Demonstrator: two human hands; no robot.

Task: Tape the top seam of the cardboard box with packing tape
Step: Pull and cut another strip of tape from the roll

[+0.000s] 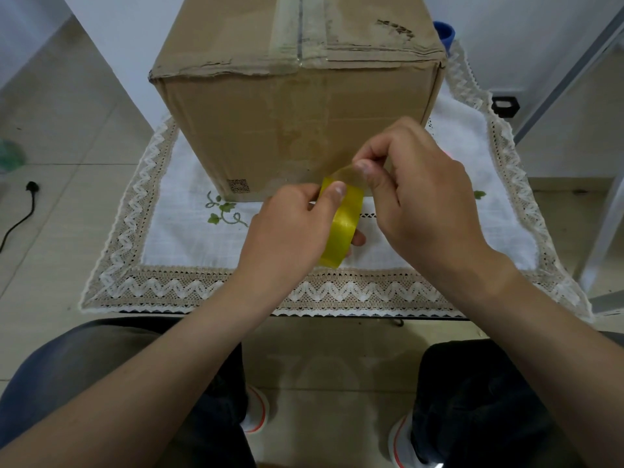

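Note:
A brown cardboard box (pixel 256 106) stands on a small table, its top seam (pixel 300 32) running away from me under old clear tape. In front of the box's near face, my left hand (pixel 290 231) grips a yellow packing tape roll (pixel 341 228), thumb on its top edge. My right hand (pixel 415 197) pinches the loose tape end (pixel 347 173) between thumb and forefinger, just above the roll. A short curl of tape is lifted off the roll.
A white lace-edged cloth (pixel 189 238) covers the table. A blue object (pixel 445 32) peeks out behind the box's right corner. A black plug and cord (pixel 27 201) lie on the tiled floor at left. A metal frame (pixel 567 79) stands at right. My knees are under the table's front edge.

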